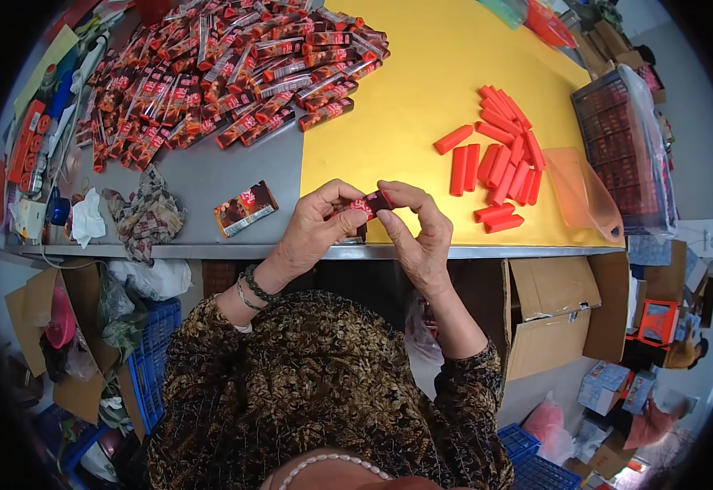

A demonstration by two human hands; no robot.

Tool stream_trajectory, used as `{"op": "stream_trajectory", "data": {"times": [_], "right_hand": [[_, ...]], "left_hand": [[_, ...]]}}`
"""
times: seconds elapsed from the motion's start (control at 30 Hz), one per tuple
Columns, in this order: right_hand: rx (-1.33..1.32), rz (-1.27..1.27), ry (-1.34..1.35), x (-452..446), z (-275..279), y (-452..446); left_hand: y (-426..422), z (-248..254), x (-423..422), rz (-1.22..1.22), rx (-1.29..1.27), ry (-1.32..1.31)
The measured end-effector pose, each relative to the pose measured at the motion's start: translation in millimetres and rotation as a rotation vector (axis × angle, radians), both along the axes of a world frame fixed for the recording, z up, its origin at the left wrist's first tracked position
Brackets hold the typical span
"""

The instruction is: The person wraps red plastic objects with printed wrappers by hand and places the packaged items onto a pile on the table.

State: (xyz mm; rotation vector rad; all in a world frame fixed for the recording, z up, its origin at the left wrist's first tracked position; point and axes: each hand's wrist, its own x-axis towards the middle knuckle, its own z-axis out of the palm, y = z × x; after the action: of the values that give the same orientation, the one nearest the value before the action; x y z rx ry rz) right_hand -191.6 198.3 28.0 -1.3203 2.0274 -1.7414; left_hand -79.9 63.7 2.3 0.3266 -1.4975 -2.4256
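Observation:
Near the table's front edge, my left hand and my right hand pinch a small dark-red printed packet from its two ends. Fingers and thumbs cover parts of the packet, so its ends are partly hidden. Left of my hands lies a flat printed sleeve in brown, red and orange. Several plain red sticks are scattered on the yellow surface to the right. A large heap of printed packets covers the back left of the table.
A crumpled checked cloth and a white tissue lie at the left. An orange translucent scoop rests beside the sticks, next to a filled plastic crate. Below the table's right side stands an open cardboard box.

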Motion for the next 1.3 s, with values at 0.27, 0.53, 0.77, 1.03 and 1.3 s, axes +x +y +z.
{"op": "stream_trajectory", "data": {"times": [0.27, 0.53, 0.77, 1.03, 1.3], "right_hand": [[0.081, 0.072, -0.144, -6, -4, 2], [0.047, 0.123, -0.552, -10, -8, -5], [0.042, -0.079, -0.445, -44, -13, -20], [-0.030, -0.304, 0.083, -118, -2, -131], [0.018, -0.035, 0.143, -116, -17, -176]], "left_hand": [[1, -3, -1, -0.008, -0.006, 0.024], [-2, -11, 0, -0.038, 0.008, -0.027], [-18, -9, 18, 0.175, -0.598, -0.282], [-10, -18, 18, 0.096, -1.371, -0.227], [-11, -19, 18, 0.120, -1.340, -0.222]]}}
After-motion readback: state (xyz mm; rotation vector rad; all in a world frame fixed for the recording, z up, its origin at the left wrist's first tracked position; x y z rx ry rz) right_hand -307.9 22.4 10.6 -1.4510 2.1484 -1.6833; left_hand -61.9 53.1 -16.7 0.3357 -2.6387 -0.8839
